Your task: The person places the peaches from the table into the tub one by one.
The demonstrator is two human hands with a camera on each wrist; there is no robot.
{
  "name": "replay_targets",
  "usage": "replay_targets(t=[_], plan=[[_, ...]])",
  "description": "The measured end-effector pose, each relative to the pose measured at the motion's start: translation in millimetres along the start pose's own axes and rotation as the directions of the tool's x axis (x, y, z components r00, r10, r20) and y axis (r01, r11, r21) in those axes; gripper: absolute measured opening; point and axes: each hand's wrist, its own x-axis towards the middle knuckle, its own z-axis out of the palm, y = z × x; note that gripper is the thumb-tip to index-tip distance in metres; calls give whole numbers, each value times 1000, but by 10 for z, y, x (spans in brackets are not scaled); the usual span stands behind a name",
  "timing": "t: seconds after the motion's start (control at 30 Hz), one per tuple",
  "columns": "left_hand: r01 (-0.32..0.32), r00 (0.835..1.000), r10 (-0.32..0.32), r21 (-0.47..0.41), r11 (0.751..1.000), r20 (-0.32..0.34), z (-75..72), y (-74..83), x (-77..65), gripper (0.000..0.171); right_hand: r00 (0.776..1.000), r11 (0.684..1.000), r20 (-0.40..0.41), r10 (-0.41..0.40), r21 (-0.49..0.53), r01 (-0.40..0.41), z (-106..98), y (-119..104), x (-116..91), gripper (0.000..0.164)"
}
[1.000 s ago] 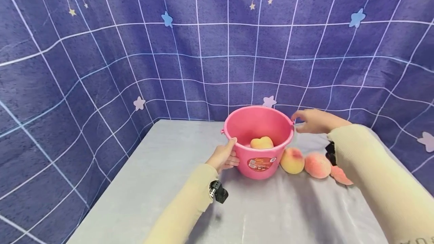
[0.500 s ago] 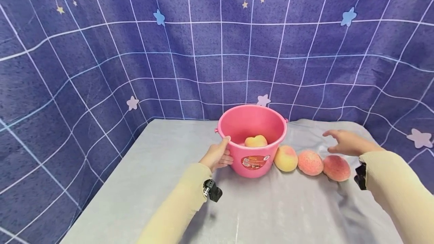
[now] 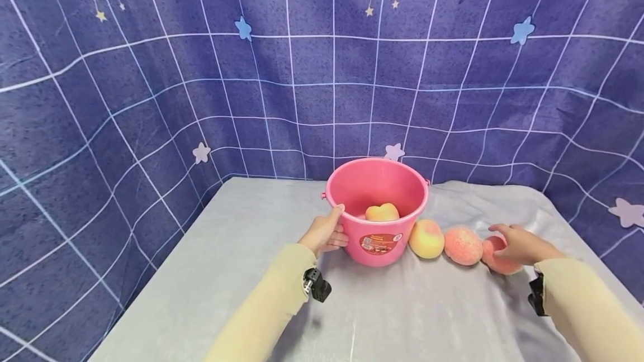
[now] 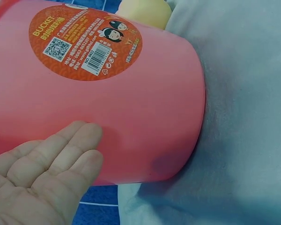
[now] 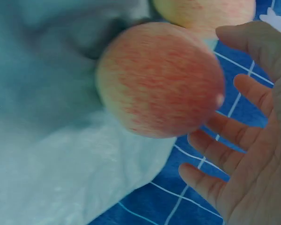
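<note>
A pink bucket stands upright at the centre right of the head view, mouth upward, an oval red label on its front. Inside sits yellow fruit, one or two pieces. Lower right, three peaches lie in a row: a yellow, red-blushed peach nearest the bucket, a speckled pink peach, then a partly covered redder peach.

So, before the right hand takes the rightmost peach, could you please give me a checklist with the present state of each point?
1. Pink bucket upright on the grey surface: ok.
2. Left hand on its rim: ok, thumb over the edge.
3. Right hand at the rightmost peach: ok.
4. Fingers curled round that peach: not ok, they are spread.
5. Fruit inside the bucket, exact count: cannot tell.
</note>
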Motion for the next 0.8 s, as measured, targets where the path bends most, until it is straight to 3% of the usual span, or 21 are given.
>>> replay_targets(t=[0.23,0.37,0.8], plan=[[1,1000,-1,1,1000,-6,-12,2,1,74,996,999,-85,39,-20,-41,212,19,-62,68],[4,1000,-4,-3,1000,-13,-9,0,-12,73,995,999,-89,46,-19,-48,275,52,-56,68],[2,1000,-2,-7,1000,-31,14,11,-29,71,994,999,-106,-16,-39,12,285,79,-60,66]])
